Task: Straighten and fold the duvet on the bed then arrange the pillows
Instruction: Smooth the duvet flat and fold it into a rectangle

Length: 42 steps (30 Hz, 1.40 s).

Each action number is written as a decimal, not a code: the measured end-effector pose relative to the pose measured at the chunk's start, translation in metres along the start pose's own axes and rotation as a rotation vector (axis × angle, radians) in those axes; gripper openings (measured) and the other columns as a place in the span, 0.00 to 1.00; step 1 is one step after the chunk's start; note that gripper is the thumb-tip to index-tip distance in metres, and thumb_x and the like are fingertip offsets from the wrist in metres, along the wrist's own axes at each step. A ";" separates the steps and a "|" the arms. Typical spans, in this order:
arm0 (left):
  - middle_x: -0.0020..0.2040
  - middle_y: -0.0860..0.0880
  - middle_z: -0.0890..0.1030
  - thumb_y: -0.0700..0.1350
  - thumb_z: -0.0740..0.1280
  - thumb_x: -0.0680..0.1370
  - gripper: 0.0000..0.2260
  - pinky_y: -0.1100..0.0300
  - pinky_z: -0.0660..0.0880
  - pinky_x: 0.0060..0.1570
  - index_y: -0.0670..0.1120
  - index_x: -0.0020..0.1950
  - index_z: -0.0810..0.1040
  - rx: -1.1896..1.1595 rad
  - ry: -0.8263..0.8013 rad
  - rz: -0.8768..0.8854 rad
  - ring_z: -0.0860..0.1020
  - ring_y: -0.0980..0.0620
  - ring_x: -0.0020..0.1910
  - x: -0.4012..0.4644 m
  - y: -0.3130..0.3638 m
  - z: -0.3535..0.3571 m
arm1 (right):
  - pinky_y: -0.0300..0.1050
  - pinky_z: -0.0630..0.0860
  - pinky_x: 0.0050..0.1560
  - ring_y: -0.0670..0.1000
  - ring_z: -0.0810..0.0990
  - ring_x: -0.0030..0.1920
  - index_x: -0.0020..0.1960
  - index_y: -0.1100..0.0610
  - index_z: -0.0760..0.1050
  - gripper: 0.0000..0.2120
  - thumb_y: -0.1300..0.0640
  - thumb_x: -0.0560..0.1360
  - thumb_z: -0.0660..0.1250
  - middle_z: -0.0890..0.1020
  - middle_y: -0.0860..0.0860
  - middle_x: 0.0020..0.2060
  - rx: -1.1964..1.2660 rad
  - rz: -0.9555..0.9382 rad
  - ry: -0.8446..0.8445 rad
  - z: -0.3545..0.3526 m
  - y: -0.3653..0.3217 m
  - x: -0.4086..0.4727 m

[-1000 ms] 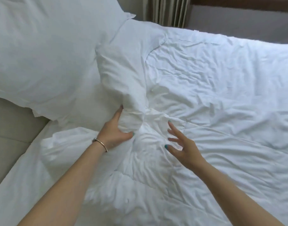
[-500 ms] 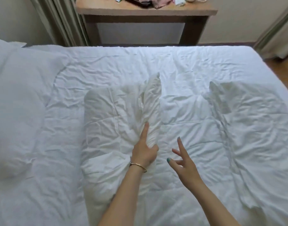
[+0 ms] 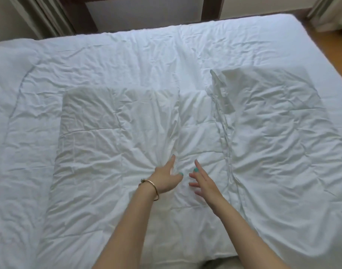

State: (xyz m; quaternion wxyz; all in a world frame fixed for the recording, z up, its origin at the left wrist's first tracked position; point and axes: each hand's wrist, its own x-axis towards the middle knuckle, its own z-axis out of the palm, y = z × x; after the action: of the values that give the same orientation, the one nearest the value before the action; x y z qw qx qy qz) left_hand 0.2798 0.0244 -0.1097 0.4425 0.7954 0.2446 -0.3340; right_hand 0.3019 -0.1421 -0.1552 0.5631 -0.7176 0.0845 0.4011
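The white duvet [image 3: 166,61] lies crumpled over the whole bed. Two folded-over flaps lie on top of it, a left flap [image 3: 112,121] and a right flap [image 3: 272,117]. My left hand [image 3: 166,176], with a gold bangle on the wrist, pinches bunched fabric at the left flap's inner edge, and creases fan out from the grip. Just to its right, my right hand [image 3: 204,183] hovers with fingers spread, holding nothing. Part of a white pillow [image 3: 3,78] shows at the far left.
Dark wooden table legs [image 3: 211,6] stand beyond the far side of the bed. Curtains [image 3: 42,18] hang at the top left and top right. Wooden floor [image 3: 338,47] runs along the bed's right side.
The view swung right, from the pillows to the middle of the bed. My left hand carried the flap over, and it now lies flat on the duvet. My right hand stayed open beside it.
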 end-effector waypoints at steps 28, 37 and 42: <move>0.79 0.49 0.48 0.53 0.55 0.80 0.27 0.40 0.48 0.71 0.58 0.78 0.51 0.478 0.546 -0.170 0.45 0.44 0.77 0.057 -0.032 0.052 | 0.46 0.74 0.58 0.43 0.75 0.57 0.64 0.38 0.75 0.20 0.48 0.73 0.68 0.76 0.42 0.60 -0.681 -0.260 0.196 -0.051 0.040 -0.019; 0.70 0.43 0.63 0.61 0.70 0.72 0.43 0.54 0.63 0.68 0.54 0.78 0.49 -0.043 0.327 0.330 0.65 0.46 0.67 0.130 0.132 0.147 | 0.61 0.69 0.62 0.65 0.53 0.71 0.71 0.36 0.24 0.52 0.47 0.75 0.68 0.41 0.65 0.73 -1.251 0.224 0.528 -0.132 0.058 -0.009; 0.68 0.48 0.72 0.40 0.64 0.77 0.36 0.64 0.69 0.49 0.60 0.77 0.48 -0.227 0.175 0.378 0.76 0.50 0.49 0.149 0.164 0.149 | 0.44 0.74 0.53 0.54 0.72 0.48 0.76 0.34 0.44 0.48 0.63 0.70 0.66 0.60 0.55 0.59 -1.056 0.070 0.375 -0.179 0.044 -0.016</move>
State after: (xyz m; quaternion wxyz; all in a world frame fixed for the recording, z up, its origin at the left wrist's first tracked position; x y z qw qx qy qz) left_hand 0.4430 -0.1713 -0.1894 0.5609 0.7982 0.1649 -0.1453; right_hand 0.3521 -0.3196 -0.1687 0.0889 -0.9580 -0.0054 0.2727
